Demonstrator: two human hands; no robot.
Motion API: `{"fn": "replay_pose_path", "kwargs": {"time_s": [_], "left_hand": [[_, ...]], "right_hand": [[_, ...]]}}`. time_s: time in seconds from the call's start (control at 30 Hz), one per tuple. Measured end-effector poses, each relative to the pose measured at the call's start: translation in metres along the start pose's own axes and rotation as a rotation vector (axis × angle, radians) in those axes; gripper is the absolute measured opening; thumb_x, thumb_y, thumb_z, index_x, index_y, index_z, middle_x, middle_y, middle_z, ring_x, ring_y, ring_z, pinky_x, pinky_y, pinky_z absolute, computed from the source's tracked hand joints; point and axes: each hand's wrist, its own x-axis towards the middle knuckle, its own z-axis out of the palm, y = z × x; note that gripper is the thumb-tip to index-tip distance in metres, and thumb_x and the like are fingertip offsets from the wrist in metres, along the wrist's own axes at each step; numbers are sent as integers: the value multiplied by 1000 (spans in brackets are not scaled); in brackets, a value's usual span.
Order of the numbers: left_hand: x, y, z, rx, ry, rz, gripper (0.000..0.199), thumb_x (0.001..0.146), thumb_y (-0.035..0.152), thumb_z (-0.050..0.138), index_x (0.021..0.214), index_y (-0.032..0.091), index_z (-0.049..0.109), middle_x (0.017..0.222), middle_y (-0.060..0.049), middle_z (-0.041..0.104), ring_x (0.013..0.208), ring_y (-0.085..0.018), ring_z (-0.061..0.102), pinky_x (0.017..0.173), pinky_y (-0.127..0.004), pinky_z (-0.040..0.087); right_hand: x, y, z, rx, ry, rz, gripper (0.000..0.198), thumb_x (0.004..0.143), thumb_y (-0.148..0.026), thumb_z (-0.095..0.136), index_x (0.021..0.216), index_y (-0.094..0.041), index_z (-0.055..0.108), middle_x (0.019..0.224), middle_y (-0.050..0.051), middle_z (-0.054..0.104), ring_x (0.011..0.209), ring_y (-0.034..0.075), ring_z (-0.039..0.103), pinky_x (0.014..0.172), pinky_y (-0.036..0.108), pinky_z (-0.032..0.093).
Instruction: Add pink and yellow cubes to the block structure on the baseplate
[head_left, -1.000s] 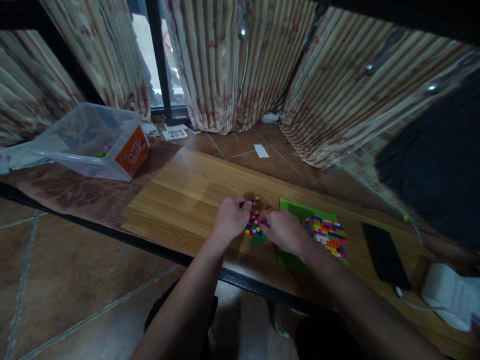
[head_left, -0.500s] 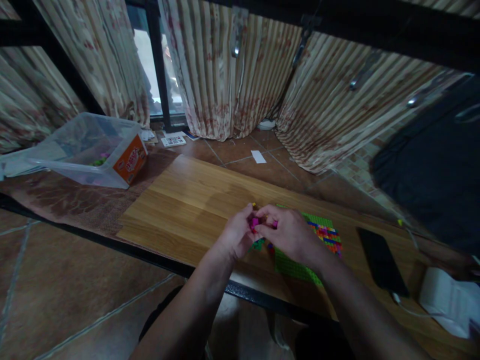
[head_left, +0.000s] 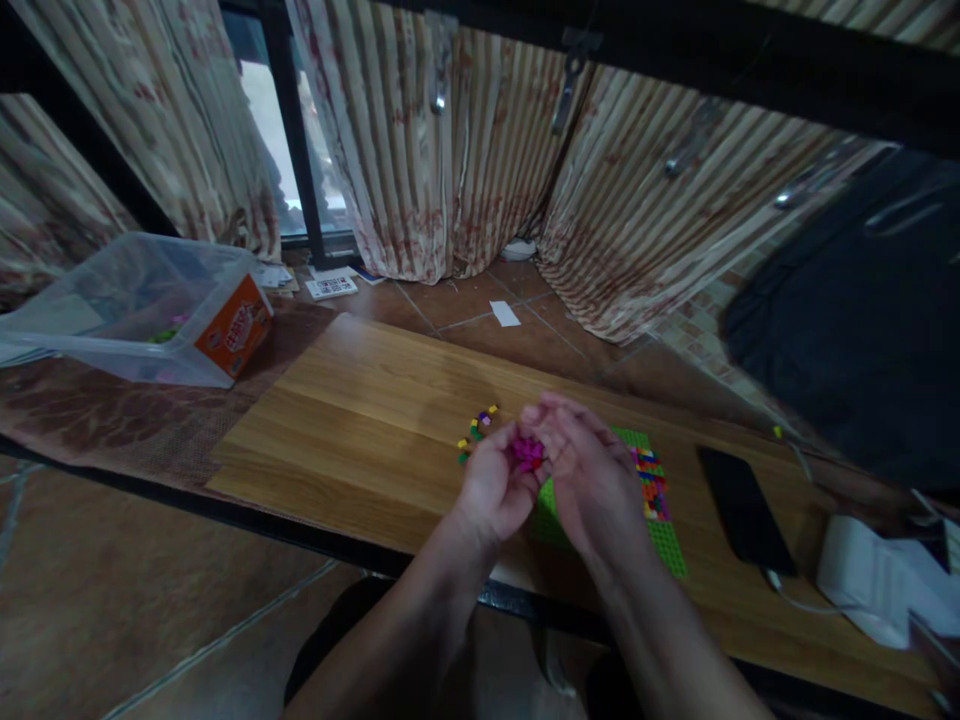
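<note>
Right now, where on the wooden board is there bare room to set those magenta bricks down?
Bare wood runs left of the loose bricks out to the wooden board's left edge, and behind them to its far edge. It is crowded around the left hand and right hand, over the green baseplate; only a narrow strip separates baseplate and black phone.

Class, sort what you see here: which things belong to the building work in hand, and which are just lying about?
In use: left hand, right hand, magenta bricks, green baseplate, loose bricks.
Lying about: black phone, clear plastic bin, white paper slip.
</note>
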Motion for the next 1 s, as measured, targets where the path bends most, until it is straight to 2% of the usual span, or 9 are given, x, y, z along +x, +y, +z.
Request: {"fn": "replay_pose_path", "kwargs": {"time_s": [0.1,0.2,0.33,0.43,0.6,0.83,1.0], "left_hand": [[1,-6,2,-5,-86,-15,25,90,20,45,82,11,67,79,-7,70,70,-13,64,79,-27,52],[1,-13,4,-32,-162,-40,29,91,23,43,89,9,68,92,-11,71,83,-16,66,84,-29,51],[-3,-25,9,-37,-220,-60,32,93,25,41,102,10,67,108,-11,70,98,-18,66,87,-29,50],[-5,-35,13,-14,-254,-68,35,94,26,40,109,10,66,118,-12,67,108,-19,63,91,-27,48],[-6,-48,17,17,-261,-55,38,93,28,41,117,7,62,127,-15,61,120,-21,57,104,-29,41],[-12,-50,20,44,-221,-2,40,93,28,40,123,8,59,129,-15,61,126,-21,52,109,-31,36],[-16,-37,17,54,-189,38,38,93,28,41,116,8,62,126,-15,63,124,-22,54,108,-32,37]], "right_hand": [[-4,-10,-14,-58,53,-128,11,80,-26,67,89,-23,71,83,0,71,78,14,67,79,33,52],[-8,-22,-38,-312,115,-280,11,81,-24,67,91,-25,72,86,0,72,79,14,66,77,31,52],[-16,-29,-68,-751,6,-428,13,85,-24,63,93,-25,72,93,2,70,86,17,64,76,31,50],[-21,-31,-83,-895,-112,-462,16,88,-20,58,98,-26,70,99,2,68,92,17,63,78,31,50],[-28,-34,-97,-997,-170,-515,19,88,-18,59,101,-27,68,102,2,68,98,17,62,86,33,48],[-34,-26,-89,-996,-144,-462,12,87,-17,58,90,-22,68,91,2,68,84,15,63,76,28,49],[-31,-21,-79,-938,-141,-390,11,86,-18,58,88,-23,68,85,0,67,74,13,61,69,26,48]]}}
